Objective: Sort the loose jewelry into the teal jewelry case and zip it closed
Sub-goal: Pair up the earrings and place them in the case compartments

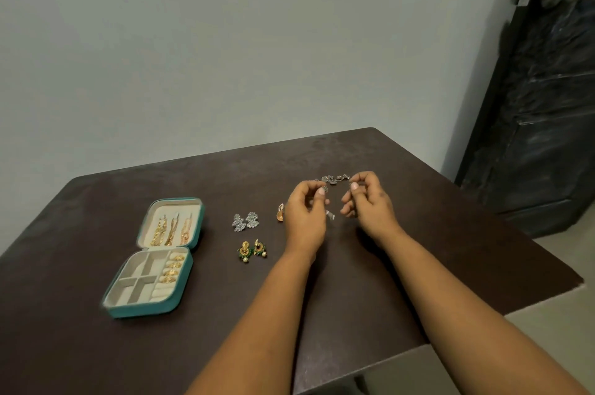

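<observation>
Head view shows the teal jewelry case (151, 257) lying open on the table (450, 233), with gold pieces already inside. 2 silver earrings (245, 220) and 2 green earrings (252, 250) wait outside. The left hand (304, 211) and right hand (370, 201) each pinch an end of what looks like a silver chain (335, 178), far from the case.

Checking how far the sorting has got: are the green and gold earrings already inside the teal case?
No: the green and gold earrings lie on the table, to the right of the open teal case.
</observation>
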